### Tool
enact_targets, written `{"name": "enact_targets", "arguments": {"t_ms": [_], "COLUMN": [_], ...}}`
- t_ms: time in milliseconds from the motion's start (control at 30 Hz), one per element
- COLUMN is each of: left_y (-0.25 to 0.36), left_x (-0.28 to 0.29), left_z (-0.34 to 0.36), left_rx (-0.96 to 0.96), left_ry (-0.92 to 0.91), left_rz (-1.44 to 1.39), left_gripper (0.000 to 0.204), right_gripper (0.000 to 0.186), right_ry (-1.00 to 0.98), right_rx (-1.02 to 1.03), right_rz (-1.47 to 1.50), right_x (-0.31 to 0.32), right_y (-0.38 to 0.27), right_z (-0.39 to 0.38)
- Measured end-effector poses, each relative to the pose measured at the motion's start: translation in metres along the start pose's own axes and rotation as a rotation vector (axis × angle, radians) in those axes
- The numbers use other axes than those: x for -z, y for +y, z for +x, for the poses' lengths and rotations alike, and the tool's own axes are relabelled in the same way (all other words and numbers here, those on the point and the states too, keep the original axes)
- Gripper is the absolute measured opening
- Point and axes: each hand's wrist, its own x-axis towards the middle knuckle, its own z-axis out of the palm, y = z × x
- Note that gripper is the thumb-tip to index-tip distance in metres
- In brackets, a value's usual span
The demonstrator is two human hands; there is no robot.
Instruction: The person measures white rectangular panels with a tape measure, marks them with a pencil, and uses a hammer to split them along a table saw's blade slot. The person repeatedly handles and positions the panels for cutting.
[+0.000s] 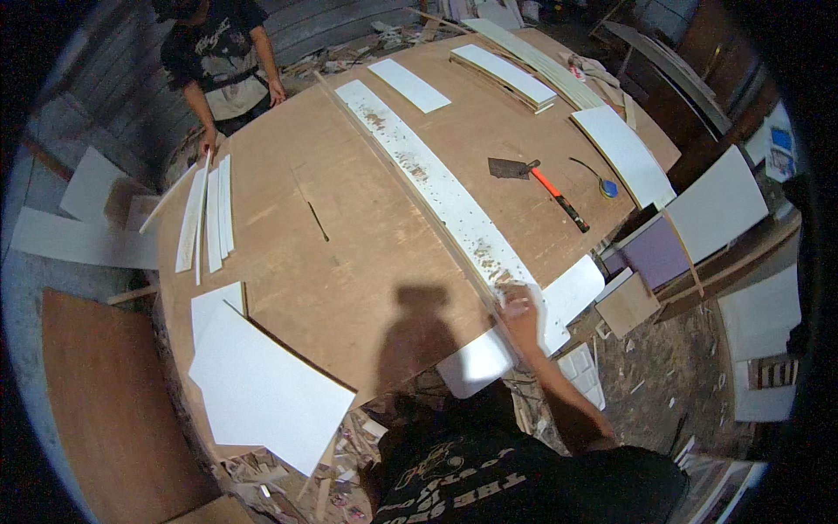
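My right hand (522,312), blurred, is at the near end of a long white board (456,210) with brown flaking patches, which runs lengthwise across the brown tabletop (332,323); I cannot tell if it grips it. A thin strip (362,122) lies along the board's left edge. White panels (471,365) lie at the table's near edge beside my arm. A hatchet-like tool with an orange and black handle (556,195) and a blue and yellow tape measure (607,187) lie right of the board. My left hand is out of view.
A co-worker (218,61) stands far left, a hand at narrow white strips (209,218). More white boards (497,70) lie on the far side and right. A large white sheet (262,384) covers the near-left corner. Leaning panels (716,201) and scrap (340,489) surround the table.
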Motion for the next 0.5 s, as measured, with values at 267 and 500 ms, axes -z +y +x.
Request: {"name": "enact_targets", "arguments": {"t_ms": [267,500], "left_y": [0.024,0.082], "left_x": [-0.224,-0.288], "left_z": [0.035,-0.027], "left_rx": [-0.530,-0.640], "left_ry": [-0.543,-0.444], "left_rz": [0.690,1.079], "left_gripper": [0.034,0.039], "right_gripper": [0.057,0.068], "right_ry": [0.340,-0.001], "right_rx": [-0.307,0.057], "right_rz": [-0.717,-1.009], "right_x": [0.229,0.278], "right_y": [0.177,0.252], "right_z": [0.099,0.295]}}
